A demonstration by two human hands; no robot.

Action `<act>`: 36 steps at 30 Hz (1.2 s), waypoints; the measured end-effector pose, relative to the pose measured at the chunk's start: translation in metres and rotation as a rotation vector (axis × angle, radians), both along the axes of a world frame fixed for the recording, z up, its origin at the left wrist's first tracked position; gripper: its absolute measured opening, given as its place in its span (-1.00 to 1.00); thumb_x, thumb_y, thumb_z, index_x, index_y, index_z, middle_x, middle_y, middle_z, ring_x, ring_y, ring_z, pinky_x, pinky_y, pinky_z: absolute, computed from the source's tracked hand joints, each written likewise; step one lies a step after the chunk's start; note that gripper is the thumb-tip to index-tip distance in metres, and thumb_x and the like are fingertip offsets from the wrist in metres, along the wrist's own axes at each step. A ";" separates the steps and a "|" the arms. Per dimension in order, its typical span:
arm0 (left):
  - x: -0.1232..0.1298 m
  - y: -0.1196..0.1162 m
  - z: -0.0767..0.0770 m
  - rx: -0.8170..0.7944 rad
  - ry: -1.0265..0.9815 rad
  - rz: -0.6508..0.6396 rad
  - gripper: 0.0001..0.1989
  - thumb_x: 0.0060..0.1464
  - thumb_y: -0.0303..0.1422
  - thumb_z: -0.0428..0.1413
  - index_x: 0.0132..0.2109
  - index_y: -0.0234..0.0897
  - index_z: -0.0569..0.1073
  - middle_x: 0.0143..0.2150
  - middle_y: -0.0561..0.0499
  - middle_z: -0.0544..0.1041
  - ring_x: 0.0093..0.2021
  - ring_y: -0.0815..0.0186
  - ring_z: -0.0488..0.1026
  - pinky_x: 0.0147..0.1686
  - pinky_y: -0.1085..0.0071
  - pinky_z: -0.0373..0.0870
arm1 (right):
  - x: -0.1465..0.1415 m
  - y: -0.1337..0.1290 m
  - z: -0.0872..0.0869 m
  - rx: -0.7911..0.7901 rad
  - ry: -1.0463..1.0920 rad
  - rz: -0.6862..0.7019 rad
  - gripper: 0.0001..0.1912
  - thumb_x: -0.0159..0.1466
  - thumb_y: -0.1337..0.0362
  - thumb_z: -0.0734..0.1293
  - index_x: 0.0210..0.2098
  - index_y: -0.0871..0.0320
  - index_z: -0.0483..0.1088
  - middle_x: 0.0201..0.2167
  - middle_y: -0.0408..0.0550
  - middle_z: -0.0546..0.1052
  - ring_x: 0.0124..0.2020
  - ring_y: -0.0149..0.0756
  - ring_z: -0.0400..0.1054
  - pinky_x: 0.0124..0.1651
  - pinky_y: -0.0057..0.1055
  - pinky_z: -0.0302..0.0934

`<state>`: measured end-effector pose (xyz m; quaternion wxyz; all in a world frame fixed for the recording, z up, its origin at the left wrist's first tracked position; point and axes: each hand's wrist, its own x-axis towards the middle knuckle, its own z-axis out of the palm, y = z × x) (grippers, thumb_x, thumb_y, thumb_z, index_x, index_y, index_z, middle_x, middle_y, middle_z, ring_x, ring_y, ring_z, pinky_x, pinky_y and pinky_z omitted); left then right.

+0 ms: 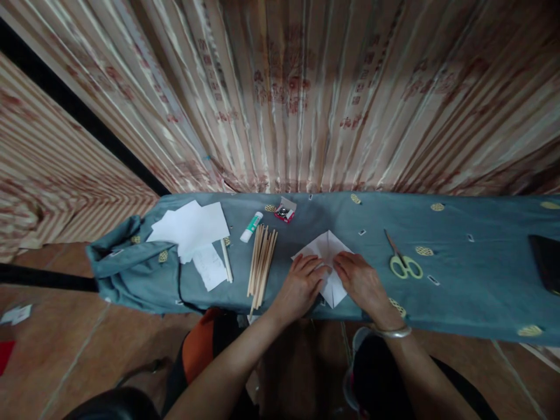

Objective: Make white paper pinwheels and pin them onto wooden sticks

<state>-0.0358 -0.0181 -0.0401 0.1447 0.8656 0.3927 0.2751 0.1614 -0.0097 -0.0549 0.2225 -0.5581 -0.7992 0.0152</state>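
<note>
A square sheet of white paper with creases lies turned cornerwise on the cloth before me. My left hand rests over its left side, fingers bent together on the paper and thumb towards the middle. On the right side, my right hand has its fingers closed at the sheet, with the fingertips close to the centre crease. Both hands partly hide the paper, so the exact grip under the fingers is hard to see. A bundle of thin wooden sticks lies left of my left hand. Scissors with light green handles lie right of my right hand.
A blue-grey patterned cloth covers the narrow table. Cut white papers and a white stick-like roll lie left. Behind the sticks are a glue stick and a small open box. A dark object sits far right. Curtains hang behind.
</note>
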 end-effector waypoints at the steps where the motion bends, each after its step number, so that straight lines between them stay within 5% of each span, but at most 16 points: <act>1: -0.009 0.007 0.003 0.029 -0.018 0.039 -0.67 0.24 -0.41 0.03 0.13 -0.28 0.41 0.13 -0.16 0.49 0.20 0.14 0.34 0.26 0.01 0.20 | 0.001 0.001 -0.001 -0.003 0.004 0.003 -0.75 0.36 0.33 0.16 -0.27 0.18 0.48 -0.18 0.13 0.57 -0.18 -0.08 0.44 -0.11 -0.22 0.35; 6: -0.080 0.048 0.010 0.115 -0.072 0.559 -0.59 0.18 -0.38 0.07 0.18 -0.28 0.36 0.12 -0.18 0.46 0.14 0.07 0.34 0.16 0.06 0.29 | 0.003 0.003 -0.004 -0.012 0.070 0.011 -0.76 0.35 0.31 0.17 -0.27 0.18 0.47 -0.16 0.12 0.57 -0.16 -0.10 0.45 -0.07 -0.21 0.33; 9: -0.112 0.062 0.003 0.070 0.011 0.743 -0.54 0.14 -0.33 0.10 0.18 -0.32 0.36 0.10 -0.23 0.45 0.10 0.00 0.35 0.10 0.03 0.32 | 0.003 0.004 -0.003 -0.036 0.106 0.016 -0.76 0.35 0.30 0.16 -0.28 0.17 0.45 -0.19 0.10 0.57 -0.17 -0.10 0.45 -0.07 -0.21 0.33; 16: -0.119 0.071 -0.008 -0.027 0.190 0.807 -0.60 0.16 -0.29 0.06 0.09 -0.41 0.44 -0.05 -0.23 0.52 -0.02 -0.02 0.39 0.02 0.08 0.34 | 0.002 0.007 0.000 -0.080 0.157 -0.011 -0.78 0.34 0.28 0.16 -0.32 0.15 0.42 -0.23 0.09 0.57 -0.18 -0.08 0.46 -0.08 -0.18 0.33; 25: -0.128 0.072 0.002 -0.027 -0.065 0.845 -0.71 0.11 -0.33 0.05 -0.06 -0.34 0.52 -0.15 -0.17 0.55 -0.07 0.06 0.45 -0.01 0.14 0.37 | 0.001 0.007 0.002 -0.088 0.222 -0.035 -0.70 0.34 0.20 0.13 -0.31 0.16 0.45 -0.25 0.11 0.58 -0.21 -0.08 0.48 -0.09 -0.15 0.35; 29: -0.093 0.053 0.015 -0.152 -0.525 0.666 -0.73 0.09 -0.28 0.10 -0.09 -0.27 0.53 -0.17 -0.06 0.55 -0.13 0.19 0.47 -0.07 0.25 0.40 | -0.006 0.004 0.015 -0.083 0.465 -0.124 -0.66 0.30 0.07 0.22 -0.20 0.15 0.51 -0.21 0.10 0.60 -0.32 -0.15 0.49 -0.14 -0.18 0.38; 33: -0.040 0.019 0.015 -0.562 -0.778 0.252 -0.65 0.05 -0.17 0.19 -0.09 -0.30 0.55 -0.17 -0.08 0.57 -0.19 0.22 0.49 -0.16 0.32 0.42 | -0.020 -0.005 0.030 -0.438 0.914 -0.012 -0.58 0.15 -0.02 0.41 -0.09 0.08 0.51 -0.21 0.02 0.62 -0.27 -0.18 0.51 -0.20 -0.28 0.40; 36: -0.019 -0.003 0.014 -0.760 -0.834 0.090 -0.58 0.04 -0.10 0.21 -0.08 -0.33 0.57 -0.13 -0.13 0.59 -0.12 0.19 0.50 -0.04 0.29 0.39 | -0.030 -0.015 0.036 -0.647 1.208 0.037 -0.51 0.05 0.01 0.51 -0.08 0.08 0.52 -0.17 0.00 0.63 -0.15 -0.16 0.51 -0.09 -0.26 0.39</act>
